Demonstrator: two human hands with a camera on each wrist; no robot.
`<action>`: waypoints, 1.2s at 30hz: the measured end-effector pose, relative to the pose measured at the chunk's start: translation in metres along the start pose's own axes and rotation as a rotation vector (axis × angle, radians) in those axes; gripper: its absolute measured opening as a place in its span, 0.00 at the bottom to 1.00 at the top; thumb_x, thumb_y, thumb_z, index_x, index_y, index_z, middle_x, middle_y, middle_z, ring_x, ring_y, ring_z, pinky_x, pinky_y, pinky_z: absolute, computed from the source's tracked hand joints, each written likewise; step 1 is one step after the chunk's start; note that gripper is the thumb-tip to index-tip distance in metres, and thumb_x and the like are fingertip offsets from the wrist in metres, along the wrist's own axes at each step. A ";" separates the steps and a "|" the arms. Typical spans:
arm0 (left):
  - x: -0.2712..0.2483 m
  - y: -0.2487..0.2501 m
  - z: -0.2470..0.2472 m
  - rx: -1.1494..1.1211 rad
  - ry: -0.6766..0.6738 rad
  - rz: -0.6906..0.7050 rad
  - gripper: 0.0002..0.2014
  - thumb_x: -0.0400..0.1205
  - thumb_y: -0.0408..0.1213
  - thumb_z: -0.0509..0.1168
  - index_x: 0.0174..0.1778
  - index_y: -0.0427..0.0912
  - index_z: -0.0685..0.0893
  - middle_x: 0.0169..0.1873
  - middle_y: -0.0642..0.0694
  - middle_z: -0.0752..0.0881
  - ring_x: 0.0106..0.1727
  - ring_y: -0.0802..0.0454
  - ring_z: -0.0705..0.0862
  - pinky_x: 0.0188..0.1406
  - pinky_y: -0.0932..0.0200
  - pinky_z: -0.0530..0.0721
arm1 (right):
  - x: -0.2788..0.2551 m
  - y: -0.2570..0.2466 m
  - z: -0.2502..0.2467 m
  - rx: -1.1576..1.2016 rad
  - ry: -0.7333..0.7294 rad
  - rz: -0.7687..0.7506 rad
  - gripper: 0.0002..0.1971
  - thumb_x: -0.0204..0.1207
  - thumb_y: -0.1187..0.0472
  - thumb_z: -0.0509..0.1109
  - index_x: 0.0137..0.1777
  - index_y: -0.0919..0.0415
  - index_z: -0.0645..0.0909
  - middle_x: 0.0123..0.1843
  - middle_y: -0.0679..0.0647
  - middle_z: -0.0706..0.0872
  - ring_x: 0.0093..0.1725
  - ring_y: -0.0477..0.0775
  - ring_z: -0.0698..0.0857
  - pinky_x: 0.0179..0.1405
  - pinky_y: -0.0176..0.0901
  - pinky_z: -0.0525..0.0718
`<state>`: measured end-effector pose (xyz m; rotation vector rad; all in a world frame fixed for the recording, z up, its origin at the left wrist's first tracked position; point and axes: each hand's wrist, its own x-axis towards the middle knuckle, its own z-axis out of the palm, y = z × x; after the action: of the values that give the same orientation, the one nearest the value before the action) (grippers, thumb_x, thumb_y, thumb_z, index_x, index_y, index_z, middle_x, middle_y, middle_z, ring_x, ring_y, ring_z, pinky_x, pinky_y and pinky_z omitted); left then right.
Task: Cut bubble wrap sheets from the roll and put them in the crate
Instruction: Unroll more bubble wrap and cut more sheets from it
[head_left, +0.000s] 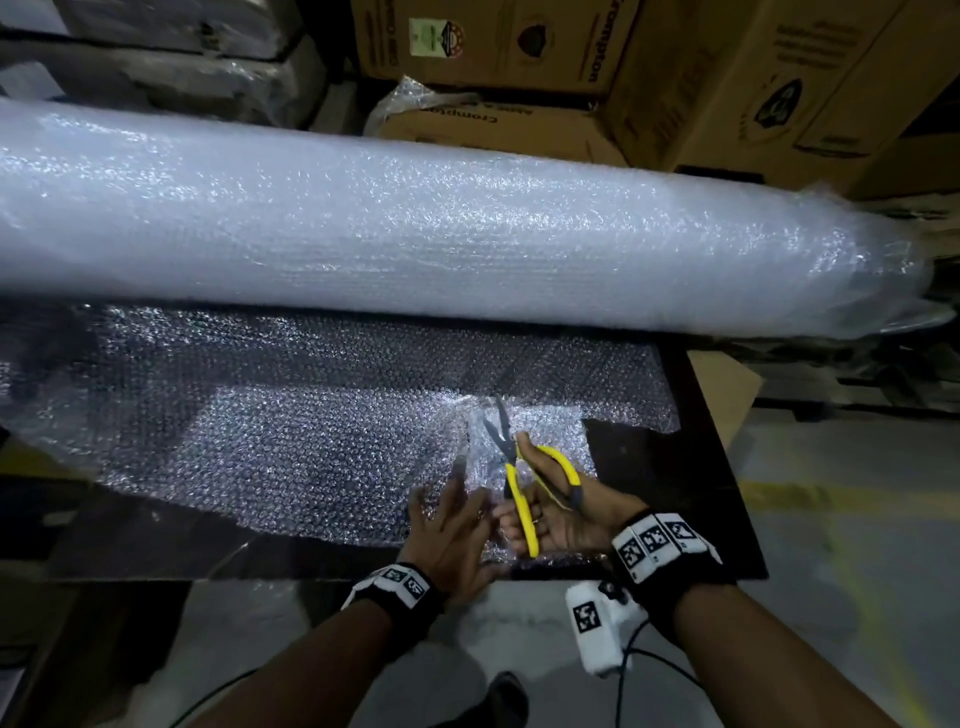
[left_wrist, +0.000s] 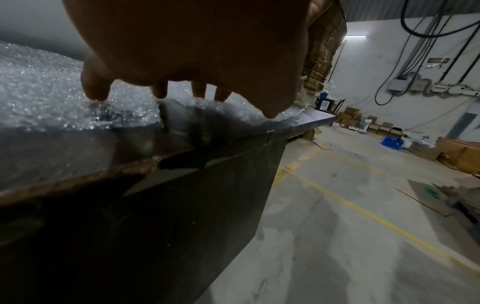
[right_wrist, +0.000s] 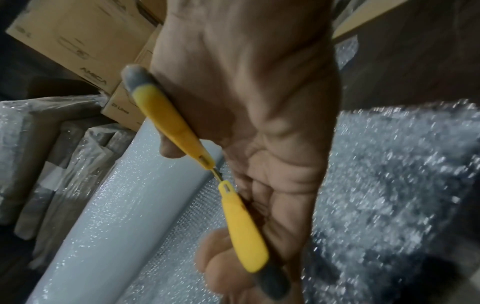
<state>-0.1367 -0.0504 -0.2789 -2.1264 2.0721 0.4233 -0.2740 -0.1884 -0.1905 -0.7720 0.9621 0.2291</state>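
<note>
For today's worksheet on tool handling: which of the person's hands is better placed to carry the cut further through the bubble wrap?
The right hand: it already grips the yellow scissors, blades open over the bubble wrap sheet. The left hand lies flat, pressing the sheet down beside the cut.

- Roll (head_left: 415, 228): milky white, glinting with fine bubble dots.
- Unrolled sheet (head_left: 291, 415): clear, bubble-dotted, dark table (head_left: 675, 467) showing through.
- Scissors (head_left: 519, 483): yellow handles tipped grey, grey metal blades.
- Wristbands (head_left: 657, 545): black, bearing white tags with black square patterns.
- Cardboard boxes (head_left: 727, 78): brown, dark print.
- Floor (left_wrist: 363, 205): pale grey, yellow lines.
- Crate (left_wrist: 392, 142): blue.
</note>
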 end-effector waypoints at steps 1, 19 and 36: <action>-0.001 0.000 0.000 -0.008 -0.015 0.005 0.37 0.78 0.70 0.50 0.77 0.51 0.76 0.85 0.47 0.62 0.86 0.31 0.52 0.69 0.10 0.51 | 0.004 -0.001 0.006 -0.001 -0.001 0.004 0.48 0.64 0.21 0.71 0.54 0.73 0.84 0.47 0.65 0.86 0.43 0.61 0.88 0.57 0.57 0.86; -0.017 -0.021 -0.016 0.040 -0.088 0.139 0.31 0.83 0.61 0.48 0.77 0.47 0.71 0.78 0.42 0.69 0.85 0.32 0.47 0.69 0.15 0.43 | 0.036 -0.009 0.045 0.069 0.106 0.009 0.38 0.67 0.25 0.71 0.34 0.67 0.88 0.43 0.64 0.88 0.40 0.61 0.88 0.49 0.53 0.88; -0.006 -0.026 -0.007 -0.036 -0.055 0.132 0.35 0.79 0.60 0.55 0.83 0.52 0.62 0.83 0.44 0.61 0.84 0.35 0.47 0.67 0.13 0.40 | 0.058 -0.019 0.054 -0.024 0.193 -0.029 0.38 0.66 0.19 0.65 0.30 0.59 0.78 0.33 0.59 0.78 0.30 0.55 0.80 0.32 0.43 0.82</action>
<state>-0.1099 -0.0460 -0.2734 -1.9804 2.1969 0.5335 -0.1957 -0.1738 -0.2098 -0.8403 1.1312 0.1428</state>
